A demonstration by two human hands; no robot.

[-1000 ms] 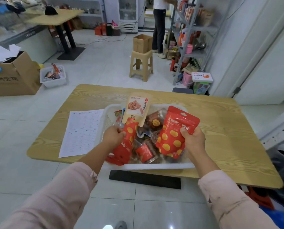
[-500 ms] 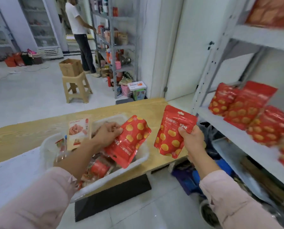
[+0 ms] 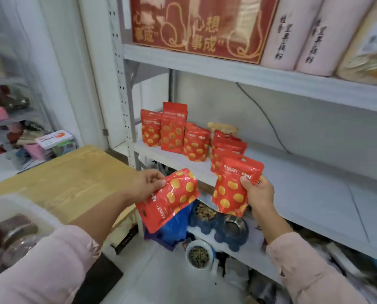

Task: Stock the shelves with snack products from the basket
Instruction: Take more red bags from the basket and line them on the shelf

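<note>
Right, shelf unit (image 3: 126, 88) fills the frame from 12 to 4 o'clock. Wooden worktop (image 3: 73, 178) sits at 9 o'clock, with the white basket (image 3: 18, 205) on it at 8 o'clock; contents blurred, jars and packs. Top board carries a red box (image 3: 196, 27) at 12 o'clock, with pink rolls (image 3: 292, 34) at 1 o'clock just beside it. Middle shelf (image 3: 314, 183) has stocked pouches (image 3: 173, 130) standing upright at its left end, red with yellow spots. Two matching pouches are held in the air in front of that shelf's edge. Left pouch (image 3: 172, 198) is tilted, hang-hole end down toward 7 o'clock; left hand (image 3: 147, 185) has a pinch grip on its 10 o'clock corner. Right pouch (image 3: 233, 187) is upright, print facing the camera; right hand (image 3: 260, 191) grips its 3 o'clock edge, thumb on front, fingers behind. Right pouch overlaps the front stocked pouches; contact can't tell. Pet bowls (image 3: 198, 255) sit on the floor at 6 o'clock.
</note>
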